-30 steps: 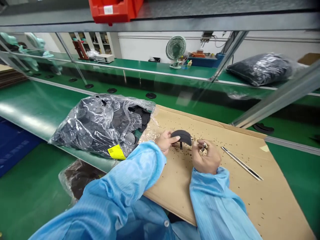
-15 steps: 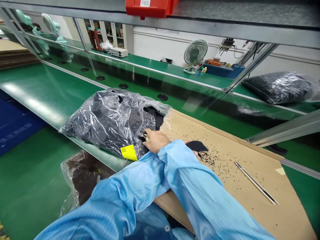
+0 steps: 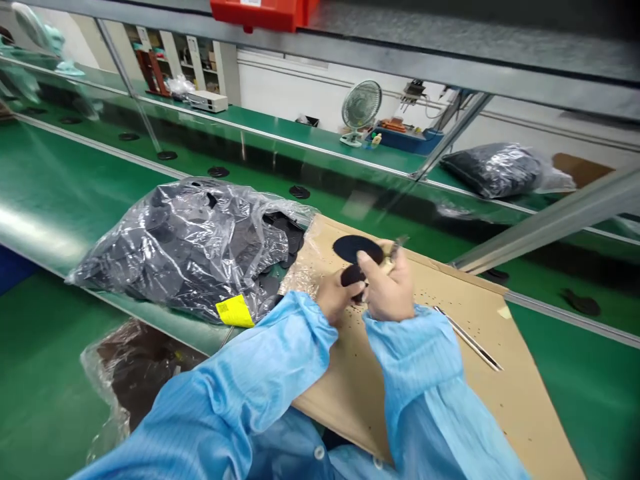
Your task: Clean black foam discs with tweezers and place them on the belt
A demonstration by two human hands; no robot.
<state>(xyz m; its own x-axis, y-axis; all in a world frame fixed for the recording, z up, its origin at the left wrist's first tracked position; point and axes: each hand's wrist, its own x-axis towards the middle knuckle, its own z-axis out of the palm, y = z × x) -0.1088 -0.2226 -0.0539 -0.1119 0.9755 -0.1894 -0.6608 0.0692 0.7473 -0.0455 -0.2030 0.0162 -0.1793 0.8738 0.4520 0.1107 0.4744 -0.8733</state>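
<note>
bench [image 3: 75, 177], bag [image 3: 190, 250] of dark discs [image 3: 293, 241]

Light-blue garment, long-sleeved; left sleeve [image 3: 220, 407] and right sleeve [image 3: 435, 393] loose, deeply creased, faint sheen on the cloth; cuffs [image 3: 417, 315] gathered snug at the wrists; front panel [image 3: 290, 443] darker blue in shade, pale round button [image 3: 319, 453] showing; left hand [image 3: 334, 299] and right hand [image 3: 393, 288] bare.
</note>
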